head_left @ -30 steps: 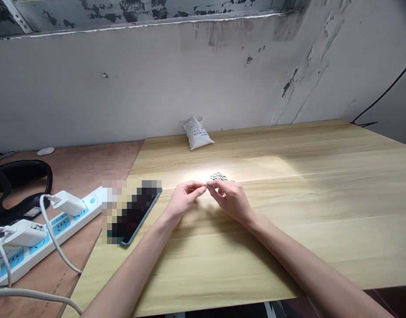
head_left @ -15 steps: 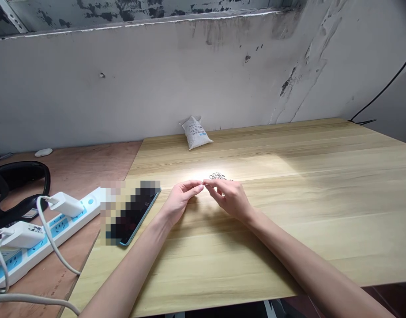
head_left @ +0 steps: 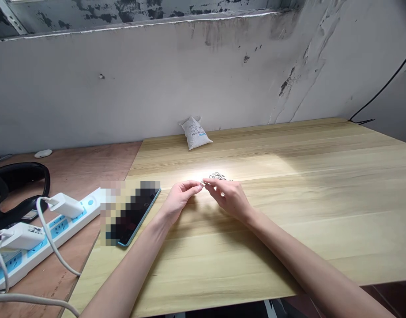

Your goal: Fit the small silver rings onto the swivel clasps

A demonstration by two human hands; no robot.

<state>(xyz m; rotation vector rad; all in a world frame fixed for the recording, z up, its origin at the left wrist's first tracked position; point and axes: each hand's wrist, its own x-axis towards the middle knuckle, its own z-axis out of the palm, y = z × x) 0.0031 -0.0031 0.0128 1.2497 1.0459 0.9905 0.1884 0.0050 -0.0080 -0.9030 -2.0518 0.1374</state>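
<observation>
My left hand (head_left: 180, 198) and my right hand (head_left: 230, 199) meet above the pale wooden tabletop (head_left: 289, 212). Their fingertips pinch a tiny metal ring (head_left: 202, 183) between them, though the fingers hide most of it and its exact shape is hard to make out. Just beyond my right hand lies a small heap of metal rings (head_left: 218, 176) in a bright patch of light. Its near edge is hidden behind my right hand's fingers.
A phone in a blue case (head_left: 137, 221), partly blurred, lies left of my hands. A white sachet (head_left: 195, 133) stands at the back. On the lower plywood surface (head_left: 73, 163) are a white power strip (head_left: 70, 221) with chargers and a black headband (head_left: 17, 185).
My fingertips stay together on the small ring, with only slight shifts. The whole view has drifted slightly left.
</observation>
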